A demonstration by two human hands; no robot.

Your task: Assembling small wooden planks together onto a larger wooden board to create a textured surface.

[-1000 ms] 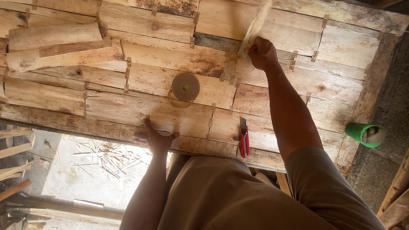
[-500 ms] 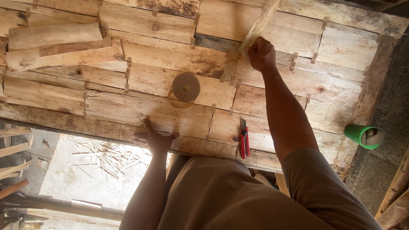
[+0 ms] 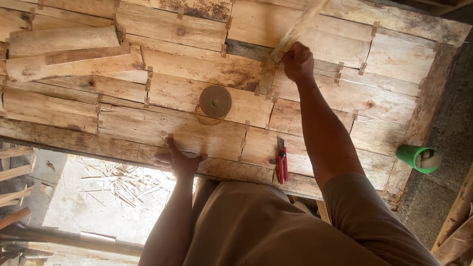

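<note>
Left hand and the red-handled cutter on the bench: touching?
Apart. The head view shows the left hand pressed flat on the plank workbench near its edge, with bare wood between it and the red-handled cutter.

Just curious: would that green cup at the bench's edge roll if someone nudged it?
Probably. The green cup lies on its side at the workbench edge, so it might roll, likely curving if tapered. It looks thin-walled, so probably light.
</note>
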